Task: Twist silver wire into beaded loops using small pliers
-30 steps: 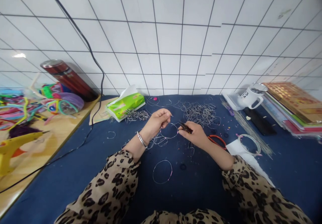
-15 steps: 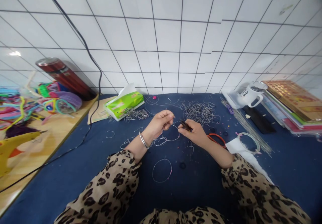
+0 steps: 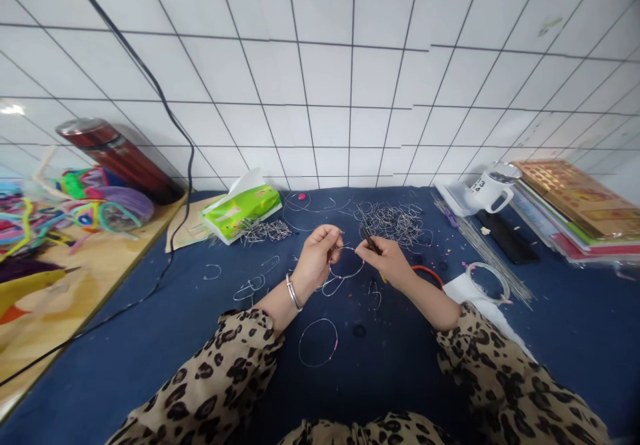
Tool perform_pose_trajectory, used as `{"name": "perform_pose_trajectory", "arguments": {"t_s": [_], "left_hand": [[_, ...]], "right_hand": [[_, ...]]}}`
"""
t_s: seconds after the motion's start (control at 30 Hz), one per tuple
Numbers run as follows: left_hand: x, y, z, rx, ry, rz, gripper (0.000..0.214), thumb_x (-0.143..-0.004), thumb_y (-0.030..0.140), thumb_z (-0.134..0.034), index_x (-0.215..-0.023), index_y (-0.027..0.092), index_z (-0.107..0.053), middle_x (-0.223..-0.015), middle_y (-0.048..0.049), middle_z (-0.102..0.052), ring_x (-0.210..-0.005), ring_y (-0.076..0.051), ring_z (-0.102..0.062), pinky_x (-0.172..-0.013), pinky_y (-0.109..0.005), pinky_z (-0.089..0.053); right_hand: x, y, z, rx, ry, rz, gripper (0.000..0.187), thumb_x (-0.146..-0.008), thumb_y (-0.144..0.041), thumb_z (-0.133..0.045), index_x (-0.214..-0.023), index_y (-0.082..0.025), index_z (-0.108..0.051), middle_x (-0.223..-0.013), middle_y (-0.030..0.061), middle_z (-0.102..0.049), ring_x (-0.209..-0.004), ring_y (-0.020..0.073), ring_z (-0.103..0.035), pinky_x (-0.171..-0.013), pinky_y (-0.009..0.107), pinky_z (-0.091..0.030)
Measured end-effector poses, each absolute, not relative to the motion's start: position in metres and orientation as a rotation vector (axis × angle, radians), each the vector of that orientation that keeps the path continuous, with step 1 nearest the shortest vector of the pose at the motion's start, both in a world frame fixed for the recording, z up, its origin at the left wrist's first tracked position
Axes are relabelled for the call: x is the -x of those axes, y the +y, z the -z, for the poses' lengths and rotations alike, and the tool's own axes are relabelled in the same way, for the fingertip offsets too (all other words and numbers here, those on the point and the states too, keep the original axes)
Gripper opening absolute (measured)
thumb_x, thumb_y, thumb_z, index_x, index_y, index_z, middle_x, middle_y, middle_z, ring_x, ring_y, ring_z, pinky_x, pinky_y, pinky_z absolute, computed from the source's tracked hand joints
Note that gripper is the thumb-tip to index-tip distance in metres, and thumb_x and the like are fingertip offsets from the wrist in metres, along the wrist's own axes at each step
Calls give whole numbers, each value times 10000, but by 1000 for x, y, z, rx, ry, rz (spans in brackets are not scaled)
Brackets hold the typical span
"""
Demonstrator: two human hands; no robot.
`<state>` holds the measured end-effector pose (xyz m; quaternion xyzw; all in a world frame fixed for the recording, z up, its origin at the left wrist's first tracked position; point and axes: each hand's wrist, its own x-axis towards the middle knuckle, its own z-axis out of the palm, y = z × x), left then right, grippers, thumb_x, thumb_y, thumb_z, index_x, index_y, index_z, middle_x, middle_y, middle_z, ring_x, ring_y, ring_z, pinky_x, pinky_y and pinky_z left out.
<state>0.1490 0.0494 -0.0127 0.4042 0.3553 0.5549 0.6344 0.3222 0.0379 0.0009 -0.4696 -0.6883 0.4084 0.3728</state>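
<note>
Blue cloth [image 3: 125, 338] covers most of the work surface, w/ white tiled wall [image 3: 325, 78] behind it and a wooden top [image 3: 75, 285] at far left. On the wood: tangle of coloured pipe cleaners [image 3: 75, 198] and a red flask [image 3: 117, 158] lying tilted. Black cable [image 3: 185, 185] runs down the wall & across the cloth's left side. Far right: stack of books [image 3: 575, 205], white mug [image 3: 493, 188] just left of it. Green tissue pack [image 3: 240, 211] sits left of centre, far side. Pile of bent wire pieces [image 3: 395, 221] lies far of the hands; bundle of straight wires [image 3: 493, 258] lies to the right.

Both arms in leopard-print sleeves. Left hand [image 3: 317, 258], bangle on wrist, pinches the left side of a thin wire ring [image 3: 345, 265] betw. thumb & fingertips. Right hand [image 3: 387, 261] is closed around dark pliers [image 3: 369, 238], tip pointing up & far, at the ring's right side; can't tell if the tip grips the wire. Ring is held just above the cloth, mid-scene, betw. the two hands. Second wire ring w/ pink bead [image 3: 319, 342] lies flat on the cloth, nearer. Red-handled tool [image 3: 427, 273] lies just right of the right hand.
</note>
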Motion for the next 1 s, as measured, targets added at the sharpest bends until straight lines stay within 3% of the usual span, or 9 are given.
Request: {"name": "perform_pose_trajectory", "arguments": {"t_s": [0.27,0.5,1.0], "left_hand": [[-149,49,18,-985,884,-1316,218,-804,388,-556,-814,173,-516,-688,15,-554,-456,-52,-453,-411,-176,-312],[-144,54,17,-1154,981,-1261,214,-772,364,-589,-774,153,-560,-705,-13,-611,-566,-95,-551,-579,-222,-433],[-139,53,10,-1659,1106,-1053,110,-781,264,-559,-747,168,-600,-570,25,-546,-523,-95,-493,-516,-200,-355]], "right_hand": [[-321,40,4,1231,-1693,-1154,261,-752,-418,-583,-754,-160,-621,-688,-8,-585,-639,113,-497,-636,239,-382],[-323,41,3,1328,-1774,-1050,206,-751,-360,-556,-700,-165,-597,-587,-40,-497,-543,87,-415,-553,218,-340],[-319,37,0,1329,-1970,-827,131,-743,-266,-524,-657,-173,-562,-606,-27,-506,-593,103,-467,-580,216,-344]]}}
